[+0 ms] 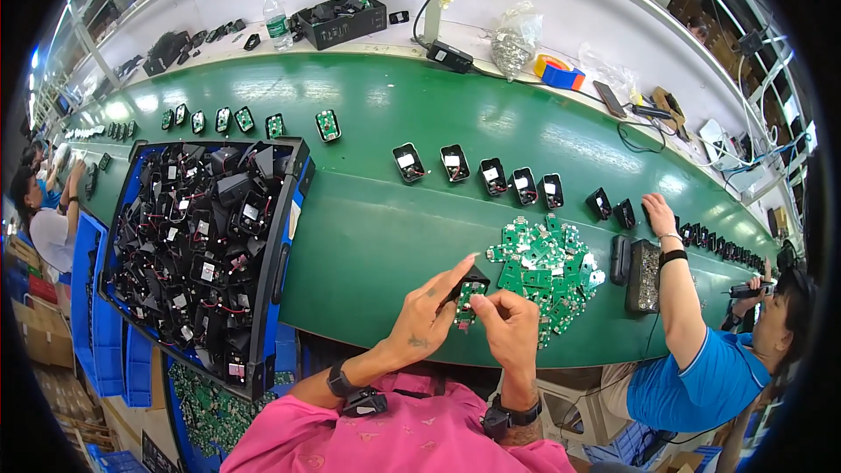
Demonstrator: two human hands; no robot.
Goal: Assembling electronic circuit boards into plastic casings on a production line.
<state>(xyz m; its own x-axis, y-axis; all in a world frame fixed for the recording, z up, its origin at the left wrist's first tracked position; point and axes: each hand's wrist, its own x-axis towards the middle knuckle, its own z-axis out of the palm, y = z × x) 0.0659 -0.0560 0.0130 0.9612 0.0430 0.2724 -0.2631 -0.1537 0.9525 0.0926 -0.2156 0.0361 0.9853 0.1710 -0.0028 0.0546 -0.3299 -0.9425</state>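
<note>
Just in front of my body, my left hand (425,314) grips a small black plastic case, its index finger stretched out along the far side. A green circuit board (471,291) sits in or over the case's open face. My right hand (511,324) pinches at that board from the right, thumb on it; whether it is fully seated I cannot tell. Beyond my right hand lies a loose pile of green circuit boards (547,267). To my left, a large black tray (282,245) is heaped with black cases with wires and white labels.
Open black cases (493,177) stand in a row on the green bench (368,236); cases with boards (328,126) line up farther left. At right a co-worker's arm (679,298) reaches over the bench past a box of small metal parts (643,276). Blue bins (96,333) stand at left.
</note>
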